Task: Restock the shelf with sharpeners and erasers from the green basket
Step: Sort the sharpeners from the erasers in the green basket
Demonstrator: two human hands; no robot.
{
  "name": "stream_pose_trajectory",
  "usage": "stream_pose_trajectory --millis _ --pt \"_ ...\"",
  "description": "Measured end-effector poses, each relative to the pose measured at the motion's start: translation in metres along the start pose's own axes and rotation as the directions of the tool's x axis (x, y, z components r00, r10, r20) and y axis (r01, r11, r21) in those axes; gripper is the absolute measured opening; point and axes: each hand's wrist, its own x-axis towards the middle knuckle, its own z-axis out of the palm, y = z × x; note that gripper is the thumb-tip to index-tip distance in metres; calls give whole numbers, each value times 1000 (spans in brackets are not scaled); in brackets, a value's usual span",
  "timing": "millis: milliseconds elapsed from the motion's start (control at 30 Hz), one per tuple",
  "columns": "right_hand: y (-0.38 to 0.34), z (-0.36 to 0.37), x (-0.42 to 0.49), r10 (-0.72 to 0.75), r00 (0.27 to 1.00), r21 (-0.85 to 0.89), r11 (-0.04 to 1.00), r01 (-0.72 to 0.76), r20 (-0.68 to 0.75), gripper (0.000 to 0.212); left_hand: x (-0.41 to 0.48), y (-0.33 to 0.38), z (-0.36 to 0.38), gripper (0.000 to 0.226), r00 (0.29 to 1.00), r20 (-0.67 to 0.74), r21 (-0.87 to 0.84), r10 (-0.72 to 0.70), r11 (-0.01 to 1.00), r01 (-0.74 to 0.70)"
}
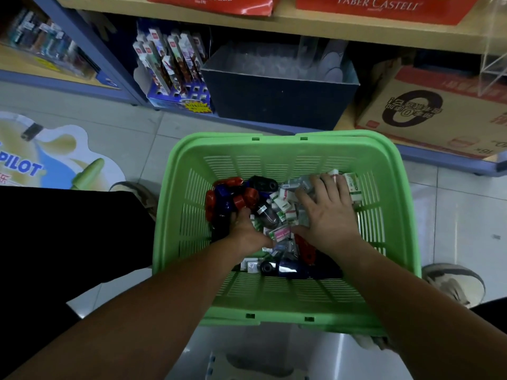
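Observation:
A green slatted basket [277, 149] stands on the floor in front of me. Inside lies a heap of red, blue and black sharpeners [233, 196] on the left and small white boxed erasers [285, 204] in the middle and right. My left hand [247, 229] reaches into the sharpeners, fingers curled down among them; what it grips is hidden. My right hand [326, 212] lies spread, palm down, over the erasers at the right side. The wooden shelf [315, 26] runs across the top of the view.
Under the shelf stand a blue display box of pens [175, 75], a dark bin [274, 97] and a cardboard carton [428, 113]. A Pilot floor sticker [41, 157] lies at the left. My shoes [455, 283] flank the basket on the tiled floor.

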Motion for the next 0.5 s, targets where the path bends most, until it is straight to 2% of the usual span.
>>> stream_pose_trajectory --millis 67,167,233,367,500 --pt "1 2 0 -8 1000 -6 1000 8 -14 96 1 0 2 113 1000 6 -83 -31 996 31" --pt "0 2 2 3 1000 -19 1000 -4 -15 98 3 1 -1 78 998 41 -186 -53 981 60" --pt "-1 3 3 10 1000 -27 1000 -10 -17 93 5 4 -3 73 994 86 -292 -72 952 94" --pt "-5 9 4 -32 979 27 999 38 -203 57 7 7 -3 73 990 45 -468 -134 873 140" --pt "-20 13 16 -108 931 75 987 142 -350 34 7 5 -2 53 990 14 -520 -140 845 127"
